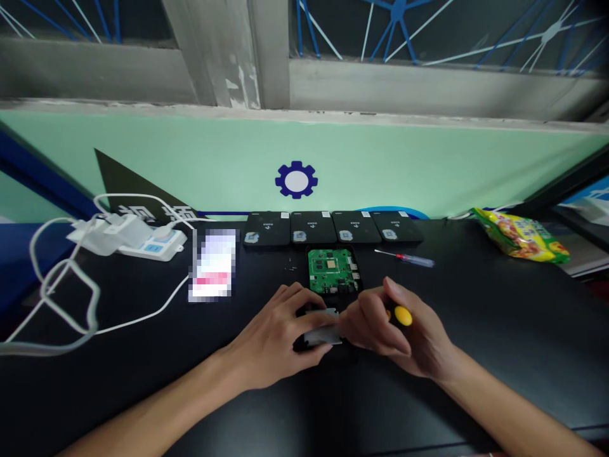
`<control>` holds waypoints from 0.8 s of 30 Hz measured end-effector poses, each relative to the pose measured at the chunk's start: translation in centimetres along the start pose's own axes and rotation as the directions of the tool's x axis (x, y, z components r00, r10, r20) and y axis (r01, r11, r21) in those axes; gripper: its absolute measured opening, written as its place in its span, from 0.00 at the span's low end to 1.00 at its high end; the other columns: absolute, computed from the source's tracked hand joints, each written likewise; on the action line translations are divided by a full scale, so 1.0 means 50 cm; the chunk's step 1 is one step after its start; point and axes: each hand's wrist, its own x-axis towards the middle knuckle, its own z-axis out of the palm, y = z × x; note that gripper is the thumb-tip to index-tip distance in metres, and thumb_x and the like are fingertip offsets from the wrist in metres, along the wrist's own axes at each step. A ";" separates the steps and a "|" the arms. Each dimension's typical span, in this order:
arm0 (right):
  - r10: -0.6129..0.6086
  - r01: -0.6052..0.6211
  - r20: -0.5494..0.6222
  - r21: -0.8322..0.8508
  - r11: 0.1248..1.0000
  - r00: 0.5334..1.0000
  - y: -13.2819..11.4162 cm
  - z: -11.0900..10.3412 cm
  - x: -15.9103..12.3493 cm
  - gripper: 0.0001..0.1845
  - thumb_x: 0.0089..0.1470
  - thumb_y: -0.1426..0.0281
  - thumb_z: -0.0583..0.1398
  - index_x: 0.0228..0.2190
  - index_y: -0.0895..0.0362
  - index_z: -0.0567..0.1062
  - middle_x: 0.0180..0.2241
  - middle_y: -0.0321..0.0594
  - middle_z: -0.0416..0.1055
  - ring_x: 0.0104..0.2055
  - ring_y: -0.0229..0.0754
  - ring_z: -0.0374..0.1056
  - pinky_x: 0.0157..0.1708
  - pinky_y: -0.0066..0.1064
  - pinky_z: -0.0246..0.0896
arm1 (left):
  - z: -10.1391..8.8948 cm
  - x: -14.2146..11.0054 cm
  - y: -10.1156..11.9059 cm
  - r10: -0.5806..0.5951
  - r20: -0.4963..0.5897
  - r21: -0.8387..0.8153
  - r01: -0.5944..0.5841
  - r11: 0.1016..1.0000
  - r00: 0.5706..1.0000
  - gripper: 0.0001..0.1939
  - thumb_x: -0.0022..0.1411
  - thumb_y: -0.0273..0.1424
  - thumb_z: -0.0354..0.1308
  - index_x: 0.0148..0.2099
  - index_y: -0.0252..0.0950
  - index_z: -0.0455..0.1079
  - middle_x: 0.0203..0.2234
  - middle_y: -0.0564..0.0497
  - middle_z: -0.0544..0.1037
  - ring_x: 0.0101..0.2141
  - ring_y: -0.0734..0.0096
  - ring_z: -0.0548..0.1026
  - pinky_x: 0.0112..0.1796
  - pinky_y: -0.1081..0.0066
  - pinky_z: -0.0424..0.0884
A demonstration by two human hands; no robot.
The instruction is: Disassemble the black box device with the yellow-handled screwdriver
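Observation:
My left hand grips a small black case part by its edges, fingers along the far side and thumb at the near side. A grey metal plate lies in this part. My right hand is closed round a yellow-ended screwdriver; its shaft and tip are hidden by the fingers. The right fingertips are at the plate's right edge. Just beyond both hands sits an open black case with a green circuit board in it. Several tiny screws lie to its left.
Several flat black boxes stand in a row at the back. A clear-handled screwdriver lies right of the board. At left are a blurred-out bright phone-like rectangle, a white power strip and loose cables. A yellow-green snack bag lies far right.

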 end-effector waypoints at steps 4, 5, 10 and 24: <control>0.009 -0.009 -0.032 0.016 1.000 0.999 -0.008 -0.002 0.000 0.31 0.71 0.43 0.54 0.30 0.55 0.72 0.19 0.28 0.51 0.23 0.39 0.47 0.29 0.34 0.48 | 0.000 0.001 0.001 -0.002 -0.007 0.008 0.002 1.000 1.000 0.17 0.67 0.30 0.70 0.57 0.45 0.78 0.51 0.48 0.79 0.50 0.56 0.76 0.54 0.52 0.70; 0.017 -0.016 -0.034 0.024 1.000 0.999 -0.009 -0.003 0.000 0.27 0.68 0.43 0.59 0.33 0.54 0.72 0.19 0.27 0.51 0.23 0.39 0.46 0.30 0.34 0.49 | 0.000 0.000 0.001 -0.001 -0.007 0.011 0.001 1.000 1.000 0.17 0.68 0.30 0.70 0.57 0.45 0.78 0.51 0.47 0.79 0.50 0.56 0.76 0.54 0.52 0.71; 0.022 -0.022 -0.008 0.036 0.999 1.000 -0.007 -0.008 0.003 0.22 0.66 0.51 0.65 0.31 0.53 0.68 0.19 0.27 0.52 0.23 0.38 0.46 0.28 0.32 0.47 | 0.002 -0.002 -0.001 0.012 -0.005 0.016 -0.012 1.000 1.000 0.16 0.69 0.31 0.69 0.58 0.45 0.78 0.52 0.46 0.79 0.51 0.55 0.76 0.54 0.51 0.70; 0.043 -0.041 -0.050 0.033 0.999 0.998 -0.009 -0.006 0.001 0.31 0.74 0.43 0.51 0.35 0.55 0.76 0.16 0.26 0.45 0.23 0.40 0.42 0.31 0.35 0.47 | -0.001 -0.003 0.002 0.004 0.005 0.017 -0.004 1.000 1.000 0.17 0.70 0.31 0.68 0.59 0.46 0.79 0.53 0.45 0.78 0.52 0.55 0.76 0.54 0.51 0.71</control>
